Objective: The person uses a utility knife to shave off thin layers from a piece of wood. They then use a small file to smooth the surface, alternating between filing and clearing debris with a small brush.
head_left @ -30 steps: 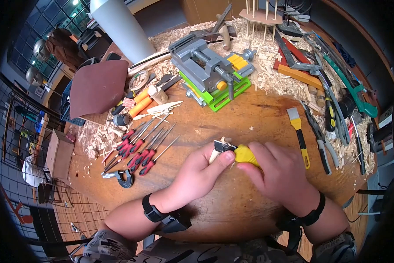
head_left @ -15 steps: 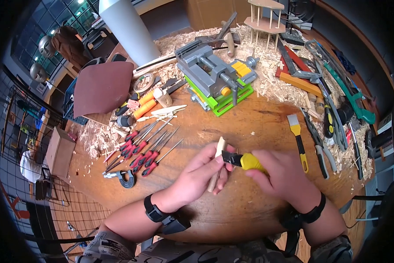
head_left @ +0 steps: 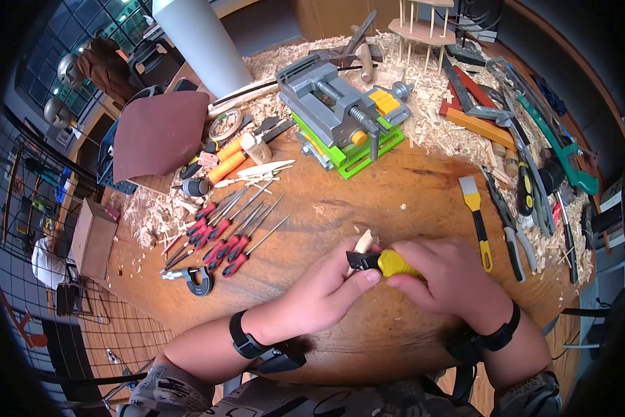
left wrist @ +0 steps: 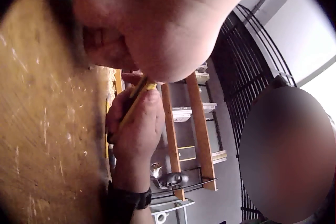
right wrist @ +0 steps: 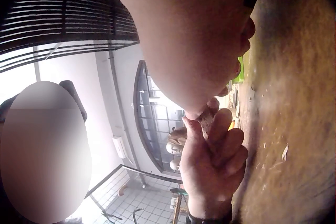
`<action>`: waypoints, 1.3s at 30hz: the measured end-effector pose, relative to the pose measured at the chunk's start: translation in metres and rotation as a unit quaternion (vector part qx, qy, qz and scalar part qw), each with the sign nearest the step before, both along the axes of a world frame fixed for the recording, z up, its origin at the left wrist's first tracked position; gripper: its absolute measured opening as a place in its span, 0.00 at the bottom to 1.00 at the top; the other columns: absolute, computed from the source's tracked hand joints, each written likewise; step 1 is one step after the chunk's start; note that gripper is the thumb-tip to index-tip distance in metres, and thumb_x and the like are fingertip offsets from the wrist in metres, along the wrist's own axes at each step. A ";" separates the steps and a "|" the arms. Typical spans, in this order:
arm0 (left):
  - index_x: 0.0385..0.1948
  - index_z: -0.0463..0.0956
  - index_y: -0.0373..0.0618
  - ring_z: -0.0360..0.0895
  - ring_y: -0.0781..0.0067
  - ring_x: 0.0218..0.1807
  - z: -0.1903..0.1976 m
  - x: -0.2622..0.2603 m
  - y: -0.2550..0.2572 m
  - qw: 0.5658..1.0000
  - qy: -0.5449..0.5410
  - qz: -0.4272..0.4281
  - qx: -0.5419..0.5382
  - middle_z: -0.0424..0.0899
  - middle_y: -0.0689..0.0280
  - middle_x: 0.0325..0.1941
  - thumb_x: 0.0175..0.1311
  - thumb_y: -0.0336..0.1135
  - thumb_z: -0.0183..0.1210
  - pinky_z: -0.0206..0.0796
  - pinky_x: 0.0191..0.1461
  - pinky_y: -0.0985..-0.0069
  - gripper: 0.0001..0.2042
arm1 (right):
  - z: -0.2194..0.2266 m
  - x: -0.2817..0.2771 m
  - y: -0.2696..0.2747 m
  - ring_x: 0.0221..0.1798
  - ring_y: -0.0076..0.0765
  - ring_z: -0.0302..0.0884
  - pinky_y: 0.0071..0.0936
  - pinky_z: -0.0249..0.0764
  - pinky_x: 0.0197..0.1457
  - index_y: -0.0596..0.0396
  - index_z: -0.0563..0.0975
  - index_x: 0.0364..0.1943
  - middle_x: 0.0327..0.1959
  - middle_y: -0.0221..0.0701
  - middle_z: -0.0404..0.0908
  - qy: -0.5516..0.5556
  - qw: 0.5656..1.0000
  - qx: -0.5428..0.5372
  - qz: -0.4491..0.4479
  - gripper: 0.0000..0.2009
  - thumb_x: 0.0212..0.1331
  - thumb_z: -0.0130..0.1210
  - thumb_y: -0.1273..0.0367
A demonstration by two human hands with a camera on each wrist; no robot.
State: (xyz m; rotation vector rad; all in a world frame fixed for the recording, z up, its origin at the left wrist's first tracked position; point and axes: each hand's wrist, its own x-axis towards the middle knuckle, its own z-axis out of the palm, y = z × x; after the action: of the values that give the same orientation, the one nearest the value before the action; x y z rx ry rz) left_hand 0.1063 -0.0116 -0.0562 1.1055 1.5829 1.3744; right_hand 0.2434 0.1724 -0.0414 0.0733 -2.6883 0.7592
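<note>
We curl our left grip [head_left: 316, 295] round the stick [head_left: 365, 241], likely bracing it against the knife [head_left: 394, 263] our right grip [head_left: 451, 274] encloses.

The left hand [head_left: 319, 295] hides the lower part of the wooden stick [head_left: 366, 242] in the head view, and the right hand [head_left: 451, 274] covers most of the yellow knife's handle [head_left: 394, 263]. Where edge meets wood is too small to make out (the black holder is in the way). The picture's top cuts off the grey cylinder [head_left: 205, 52] and the tiered wooden stand [head_left: 424, 33]. The micrometer's markings [head_left: 196, 281] are unreadable.
</note>
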 end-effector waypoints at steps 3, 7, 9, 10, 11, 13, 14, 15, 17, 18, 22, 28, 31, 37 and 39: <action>0.55 0.69 0.39 0.75 0.71 0.46 0.005 -0.005 0.002 0.998 0.056 -0.002 -0.030 0.77 0.60 0.42 0.75 0.37 0.54 0.68 0.53 0.71 0.14 | -0.001 0.001 -0.002 0.29 0.46 0.83 0.39 0.77 0.30 0.52 0.78 0.44 0.29 0.36 0.83 0.025 0.999 0.015 -0.022 0.18 0.61 0.62 0.54; 0.49 0.72 0.38 0.75 0.71 0.42 0.005 -0.002 0.003 0.998 0.047 0.023 -0.033 0.78 0.61 0.38 0.75 0.37 0.54 0.69 0.50 0.71 0.12 | 0.001 0.001 -0.004 0.27 0.43 0.83 0.37 0.76 0.29 0.52 0.78 0.45 0.28 0.34 0.82 0.036 0.997 0.043 -0.043 0.18 0.60 0.62 0.54; 0.48 0.72 0.38 0.74 0.73 0.42 0.002 0.000 0.004 0.999 0.023 0.027 -0.021 0.78 0.62 0.38 0.76 0.37 0.54 0.68 0.50 0.72 0.11 | 0.002 0.001 -0.005 0.27 0.41 0.82 0.36 0.76 0.28 0.51 0.78 0.45 0.28 0.33 0.81 0.036 0.996 0.057 -0.050 0.19 0.60 0.63 0.53; 0.48 0.73 0.38 0.74 0.75 0.42 0.000 0.000 0.005 0.999 -0.001 0.031 -0.010 0.78 0.63 0.38 0.76 0.37 0.54 0.68 0.50 0.73 0.11 | 0.003 0.001 -0.006 0.26 0.40 0.82 0.35 0.76 0.28 0.51 0.78 0.45 0.28 0.32 0.80 0.036 0.996 0.065 -0.058 0.19 0.60 0.63 0.53; 0.48 0.73 0.38 0.74 0.75 0.42 -0.004 0.001 0.006 0.999 -0.002 0.031 -0.011 0.78 0.63 0.38 0.76 0.37 0.54 0.68 0.50 0.73 0.11 | 0.003 0.001 -0.007 0.26 0.39 0.81 0.35 0.76 0.28 0.51 0.78 0.45 0.27 0.32 0.79 0.037 0.995 0.074 -0.064 0.19 0.60 0.63 0.53; 0.46 0.74 0.39 0.71 0.80 0.41 -0.010 0.002 0.006 0.998 -0.048 0.036 0.017 0.77 0.68 0.37 0.77 0.37 0.53 0.67 0.48 0.76 0.10 | 0.005 0.001 -0.007 0.26 0.39 0.81 0.34 0.75 0.28 0.52 0.78 0.45 0.27 0.32 0.79 0.036 0.994 0.083 -0.064 0.19 0.60 0.63 0.53; 0.46 0.74 0.39 0.71 0.80 0.41 -0.010 0.001 0.006 0.998 -0.047 0.036 0.017 0.77 0.68 0.37 0.77 0.37 0.53 0.67 0.48 0.76 0.10 | 0.007 0.001 -0.007 0.25 0.38 0.81 0.34 0.75 0.28 0.52 0.78 0.45 0.27 0.32 0.79 0.035 0.993 0.092 -0.064 0.19 0.60 0.63 0.53; 0.45 0.74 0.39 0.69 0.82 0.41 -0.009 0.001 0.006 0.997 -0.072 0.033 0.001 0.77 0.70 0.37 0.77 0.37 0.53 0.66 0.48 0.77 0.10 | 0.008 0.001 -0.007 0.25 0.38 0.81 0.34 0.75 0.28 0.52 0.78 0.45 0.27 0.32 0.79 0.035 0.993 0.093 -0.064 0.19 0.60 0.63 0.53; 0.45 0.75 0.40 0.68 0.84 0.40 -0.004 0.000 0.006 0.995 -0.098 0.029 -0.016 0.76 0.72 0.36 0.77 0.37 0.53 0.66 0.47 0.79 0.10 | 0.010 0.001 -0.008 0.26 0.40 0.81 0.35 0.75 0.28 0.54 0.78 0.45 0.28 0.33 0.80 0.033 0.993 0.087 -0.072 0.19 0.60 0.63 0.55; 0.44 0.75 0.40 0.66 0.85 0.39 0.002 -0.001 0.006 0.992 -0.118 0.031 -0.030 0.74 0.73 0.34 0.77 0.38 0.53 0.65 0.45 0.80 0.10 | 0.007 0.001 -0.009 0.26 0.40 0.81 0.35 0.75 0.28 0.54 0.78 0.45 0.28 0.33 0.80 0.033 0.993 0.088 -0.072 0.19 0.60 0.63 0.55; 0.42 0.74 0.41 0.62 0.86 0.35 0.008 -0.003 0.001 0.996 -0.065 0.017 -0.065 0.67 0.75 0.28 0.78 0.38 0.52 0.62 0.41 0.81 0.09 | 0.000 0.001 0.002 0.29 0.46 0.82 0.38 0.76 0.30 0.57 0.77 0.45 0.31 0.37 0.82 0.081 0.983 0.034 -0.162 0.19 0.59 0.65 0.58; 0.48 0.69 0.43 0.64 0.82 0.26 0.007 -0.005 0.001 0.941 -0.338 -0.016 -0.027 0.68 0.72 0.30 0.79 0.40 0.45 0.60 0.30 0.81 0.11 | -0.004 0.000 0.009 0.31 0.47 0.83 0.38 0.77 0.33 0.56 0.78 0.45 0.31 0.39 0.83 0.113 0.987 0.009 -0.113 0.18 0.58 0.66 0.58; 0.60 0.66 0.42 0.66 0.79 0.23 0.000 -0.008 -0.001 0.918 -0.395 -0.020 -0.016 0.70 0.68 0.33 0.76 0.36 0.43 0.58 0.27 0.80 0.16 | -0.005 0.000 0.007 0.31 0.46 0.83 0.38 0.77 0.33 0.55 0.79 0.45 0.31 0.37 0.83 0.100 0.993 0.007 -0.059 0.18 0.58 0.66 0.57; 0.71 0.59 0.42 0.64 0.76 0.23 -0.001 -0.011 0.000 0.908 -0.416 -0.054 -0.012 0.71 0.64 0.36 0.61 0.24 0.46 0.57 0.26 0.79 0.31 | -0.005 0.002 0.008 0.29 0.44 0.83 0.37 0.76 0.31 0.51 0.79 0.45 0.29 0.34 0.83 0.042 0.998 0.044 -0.024 0.19 0.59 0.63 0.53; 0.70 0.59 0.42 0.63 0.76 0.22 0.004 -0.006 0.001 0.916 -0.399 -0.040 -0.025 0.71 0.66 0.37 0.63 0.23 0.47 0.56 0.25 0.79 0.30 | -0.005 0.003 0.006 0.28 0.43 0.83 0.37 0.76 0.30 0.50 0.79 0.44 0.28 0.34 0.82 0.017 0.999 0.047 -0.020 0.19 0.59 0.63 0.52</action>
State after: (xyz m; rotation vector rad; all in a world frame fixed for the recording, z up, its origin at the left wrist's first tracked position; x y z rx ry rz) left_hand 0.1007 -0.0110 -0.0519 0.4511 0.9464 1.4548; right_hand 0.2465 0.1782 -0.0463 0.0553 -2.6833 0.6142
